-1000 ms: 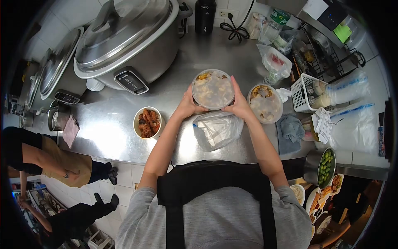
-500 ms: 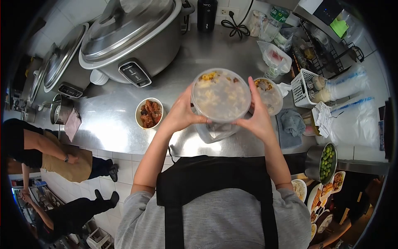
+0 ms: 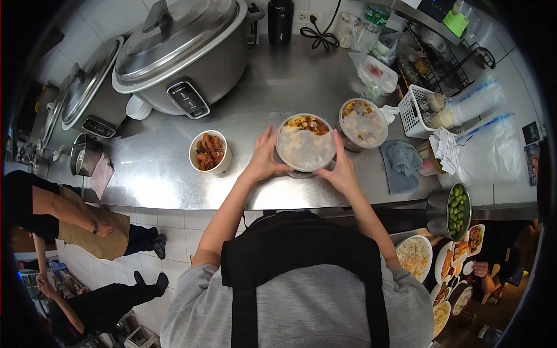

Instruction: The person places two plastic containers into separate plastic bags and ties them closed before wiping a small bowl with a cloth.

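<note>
A round takeout container [image 3: 305,145] with a cloudy translucent lid sits between my two hands, brown and yellow food showing through it. My left hand [image 3: 267,158] curves around its left side, thumb at the near rim. On the opposite side my right hand [image 3: 341,165] presses with fingers along the wall and thumb near the front. The container is at or just over the counter; its base is mostly hidden. Just right of it stands a second lidded container [image 3: 364,124] of similar food. To the left, an open white paper bowl [image 3: 209,152] holds reddish-brown meat pieces.
Large rice cookers [image 3: 185,64] line the back left of the steel counter [image 3: 278,75]. At right are a white basket [image 3: 413,116], a blue-grey cloth [image 3: 404,159], plastic bags [image 3: 487,156] and a pot of green citrus [image 3: 456,211]. Other people [image 3: 87,220] stand at left; another is at lower right.
My hands have brought the lidded container down toward the counter, slightly nearer the paper bowl's height in view. The second container now shows more fully. My viewpoint has shifted a little.
</note>
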